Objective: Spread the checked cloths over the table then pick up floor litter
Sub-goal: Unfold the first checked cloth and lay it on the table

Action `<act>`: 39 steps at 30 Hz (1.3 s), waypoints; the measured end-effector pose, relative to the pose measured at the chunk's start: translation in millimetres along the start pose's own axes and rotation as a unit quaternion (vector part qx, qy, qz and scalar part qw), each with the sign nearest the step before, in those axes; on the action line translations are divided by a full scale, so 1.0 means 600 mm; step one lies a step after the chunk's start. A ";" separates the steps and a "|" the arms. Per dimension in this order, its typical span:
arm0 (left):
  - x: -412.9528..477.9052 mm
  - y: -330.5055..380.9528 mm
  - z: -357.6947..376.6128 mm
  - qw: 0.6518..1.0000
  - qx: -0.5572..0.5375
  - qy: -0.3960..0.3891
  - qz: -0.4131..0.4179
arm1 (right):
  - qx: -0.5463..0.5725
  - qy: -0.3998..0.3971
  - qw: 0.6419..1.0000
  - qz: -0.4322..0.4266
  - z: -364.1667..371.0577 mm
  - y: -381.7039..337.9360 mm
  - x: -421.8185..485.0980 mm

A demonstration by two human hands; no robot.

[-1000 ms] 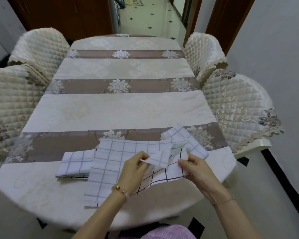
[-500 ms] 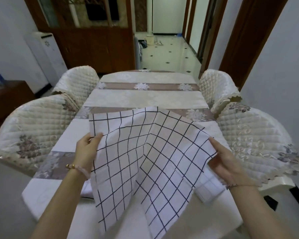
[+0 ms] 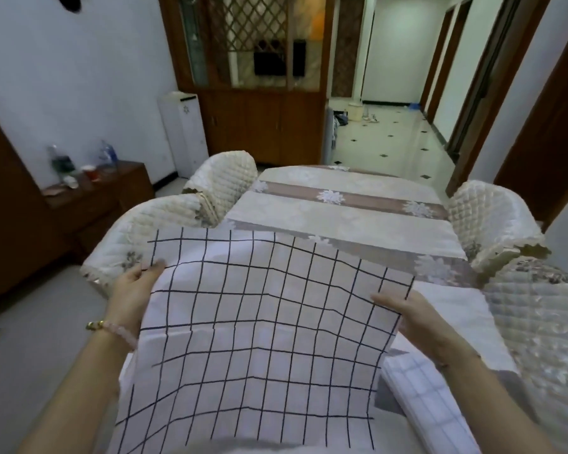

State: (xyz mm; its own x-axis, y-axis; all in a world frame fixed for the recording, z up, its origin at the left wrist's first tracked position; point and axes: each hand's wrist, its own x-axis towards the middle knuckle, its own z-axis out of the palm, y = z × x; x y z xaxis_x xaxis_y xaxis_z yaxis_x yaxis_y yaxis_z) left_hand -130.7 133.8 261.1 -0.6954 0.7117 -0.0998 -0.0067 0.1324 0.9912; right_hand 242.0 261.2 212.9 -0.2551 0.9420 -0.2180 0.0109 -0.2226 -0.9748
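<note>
A white cloth with a black check point(image 3: 259, 329) hangs spread out in the air in front of me, above the near end of the table point(image 3: 341, 211). My left hand point(image 3: 135, 296) grips its left edge near the top corner. Its right edge is held by my right hand point(image 3: 410, 319), thumb on top. A second cloth with a pale blue check point(image 3: 420, 391) lies folded on the table under my right forearm. The held cloth hides the near part of the table.
Quilted chairs stand on both sides, two at the left point(image 3: 158, 231) and two at the right point(image 3: 492, 221). A dark sideboard point(image 3: 89, 198) with bottles is at the left wall. A tiled corridor point(image 3: 387, 142) opens beyond the table.
The black-checked cloth has been lifted off the table and opened flat between both hands. My view has tilted up toward the room.
</note>
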 end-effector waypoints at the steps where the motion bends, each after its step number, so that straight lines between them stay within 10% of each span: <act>1: -0.003 -0.005 -0.018 1.000 0.005 0.018 -0.005 | -0.046 -0.017 0.999 -0.004 0.021 0.018 0.007; 27: -0.122 -0.333 -0.801 0.932 -0.061 0.291 -0.206 | -0.243 -0.227 0.942 0.035 0.904 0.242 -0.096; 39: 0.194 -0.315 -0.939 0.929 -0.043 0.326 -0.169 | -0.240 -0.235 0.941 0.034 1.182 0.215 0.128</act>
State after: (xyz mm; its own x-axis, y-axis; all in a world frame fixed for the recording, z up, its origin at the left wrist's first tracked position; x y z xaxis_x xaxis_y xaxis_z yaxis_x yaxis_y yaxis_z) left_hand -615.3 -196.8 111.6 -0.9306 0.0663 -0.3599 -0.3415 0.1956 0.9193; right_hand -462.0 126.6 103.4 -0.6367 0.6894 -0.3456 0.4491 -0.0328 -0.8929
